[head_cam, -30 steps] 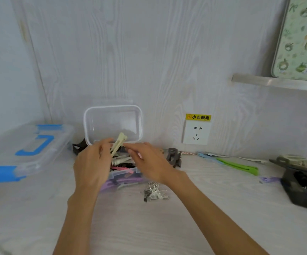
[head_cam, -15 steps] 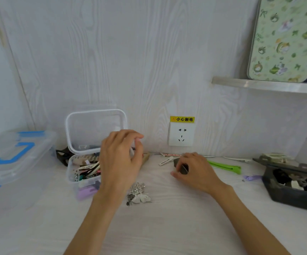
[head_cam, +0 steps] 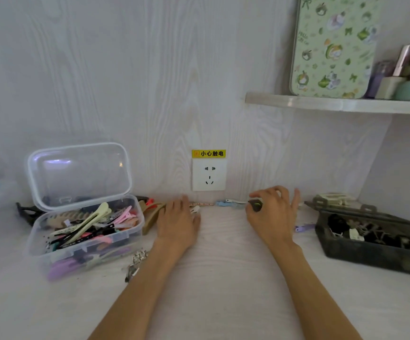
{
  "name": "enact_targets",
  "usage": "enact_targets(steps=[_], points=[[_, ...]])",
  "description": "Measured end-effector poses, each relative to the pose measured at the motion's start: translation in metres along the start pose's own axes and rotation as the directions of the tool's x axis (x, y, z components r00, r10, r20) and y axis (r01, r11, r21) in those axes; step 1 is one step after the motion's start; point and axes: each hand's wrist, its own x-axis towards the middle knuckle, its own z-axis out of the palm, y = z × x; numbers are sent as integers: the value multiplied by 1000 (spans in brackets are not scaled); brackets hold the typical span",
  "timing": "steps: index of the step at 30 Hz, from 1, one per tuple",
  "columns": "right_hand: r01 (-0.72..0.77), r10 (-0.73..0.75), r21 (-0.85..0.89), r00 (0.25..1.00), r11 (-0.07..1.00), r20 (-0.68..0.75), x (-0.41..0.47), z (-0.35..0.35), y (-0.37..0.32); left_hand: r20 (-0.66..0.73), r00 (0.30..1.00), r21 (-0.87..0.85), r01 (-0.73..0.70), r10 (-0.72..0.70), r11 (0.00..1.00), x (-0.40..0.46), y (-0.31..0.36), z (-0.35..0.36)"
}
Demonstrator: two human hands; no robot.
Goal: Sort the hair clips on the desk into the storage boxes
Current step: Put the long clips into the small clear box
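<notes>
Head cam: left hand (head_cam: pixel 178 223) flat, fingers apart; right hand (head_cam: pixel 273 214) pinching dark clip (head_cam: pixel 256 205).

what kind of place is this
Probably a home desk or dressing nook: a clear box full of hair clips, a wall socket just above the desk, and a shelf holding small cosmetic bottles.

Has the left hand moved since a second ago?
Yes. The left hand left the clear box and moved right toward the wall socket.
</notes>
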Motion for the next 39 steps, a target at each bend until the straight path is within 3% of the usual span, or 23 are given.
enact_targets(steps=[2,4,7,9,15,20,27,33,37,39], points=[[87,-87,12,996,996,7,-2,4,-11,-57,998,52,-36,39,998,0,-2,-1],[202,-191,-45,966,978,176,-8,15,-24,-77,995,73,-65,71,995,-1,-2,0],[229,-158,-130,898,965,411,-14,30,-34,-74,991,45,-107,110,993,-3,-5,-1],[210,-124,-151,889,966,440,-12,32,-35,-59,989,-11,-138,137,990,-4,-9,-4],[306,-252,-105,902,946,350,-5,30,-27,-77,983,-174,-181,170,968,-11,-12,-12],[384,-346,-52,875,922,338,-10,28,-26,-35,983,-94,-185,182,978,-16,-9,-8],[329,-326,24,917,944,229,-8,23,-25,-49,988,-86,-149,145,985,-18,-10,-13],[251,-219,347,967,904,-130,-10,15,-35,-222,966,-221,-184,134,958,-20,3,-45],[204,-151,515,978,833,-143,-9,14,-43,-442,896,-458,-271,48,847,-36,-31,-82],[183,-156,569,983,802,-95,-13,14,-52,-462,886,-487,-286,34,825,-47,-67,-95]])
